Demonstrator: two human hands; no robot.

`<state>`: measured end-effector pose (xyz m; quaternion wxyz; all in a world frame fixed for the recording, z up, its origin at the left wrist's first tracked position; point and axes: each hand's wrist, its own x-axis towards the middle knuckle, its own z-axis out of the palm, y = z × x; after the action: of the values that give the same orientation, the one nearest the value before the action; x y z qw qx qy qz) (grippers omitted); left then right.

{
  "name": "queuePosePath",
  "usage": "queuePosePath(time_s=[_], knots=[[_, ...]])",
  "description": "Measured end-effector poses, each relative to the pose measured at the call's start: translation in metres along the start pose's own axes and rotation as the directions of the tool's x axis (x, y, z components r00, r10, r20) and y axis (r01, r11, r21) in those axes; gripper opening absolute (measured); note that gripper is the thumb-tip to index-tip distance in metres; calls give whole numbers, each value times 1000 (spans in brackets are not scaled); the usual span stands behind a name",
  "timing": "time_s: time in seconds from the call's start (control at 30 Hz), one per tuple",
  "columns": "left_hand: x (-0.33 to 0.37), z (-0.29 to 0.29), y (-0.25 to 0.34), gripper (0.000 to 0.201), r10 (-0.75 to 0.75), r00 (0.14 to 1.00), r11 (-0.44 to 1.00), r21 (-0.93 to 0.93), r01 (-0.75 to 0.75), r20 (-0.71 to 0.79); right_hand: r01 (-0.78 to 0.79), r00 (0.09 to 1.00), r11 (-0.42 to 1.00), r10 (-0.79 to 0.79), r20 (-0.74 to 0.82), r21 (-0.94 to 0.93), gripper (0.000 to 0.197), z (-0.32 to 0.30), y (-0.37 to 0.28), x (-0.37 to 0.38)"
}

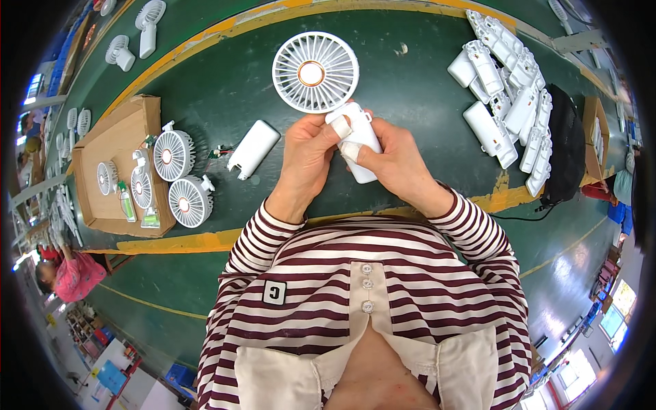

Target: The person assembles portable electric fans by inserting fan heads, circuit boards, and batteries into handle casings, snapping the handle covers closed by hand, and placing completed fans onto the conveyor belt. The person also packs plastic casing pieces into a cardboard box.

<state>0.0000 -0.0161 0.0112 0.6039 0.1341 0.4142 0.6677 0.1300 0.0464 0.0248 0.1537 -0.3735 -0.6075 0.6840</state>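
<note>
A white handheld fan (335, 61) is held by its handle in both hands, with its round slatted head pointing away from me over the green table. My left hand (309, 149) grips the handle's left side, its taped thumb pressing on the face. From the other side my right hand (396, 156) closes round the handle, its thumb, also taped, lying across the middle. The fingers behind the handle are mostly hidden. Left of my left hand lies a loose white handle shell (254, 149), with a small wired circuit board (220, 152) at its end.
On the left, a cardboard tray (89, 198) holds fan heads and green parts; two fan heads (190, 201) stand beside it. White handle shells (489, 133) are heaped at the right, near a black bag (566, 147). Finished-looking fans (147, 31) lie at the far left.
</note>
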Motion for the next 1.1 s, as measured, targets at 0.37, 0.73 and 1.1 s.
queuePosePath(time_s=[0.37, 0.73, 1.1], knots=[[5, -1, -6, 31, 52, 998, 998, 42, -53, 27, -15, 1000, 994, 14, -11, -107, 22, -4, 6, 3], [7, -8, 1, 45, -81, 992, 957, 285, 50, 97, 120, 941, 992, -126, -314, -38, 28, -70, -51, 109], [-52, -39, 31, 33, 509, 857, 295, 919, -263, 82, -474, 627, 237, -584, -515, -848, 44, -206, -61, 279]])
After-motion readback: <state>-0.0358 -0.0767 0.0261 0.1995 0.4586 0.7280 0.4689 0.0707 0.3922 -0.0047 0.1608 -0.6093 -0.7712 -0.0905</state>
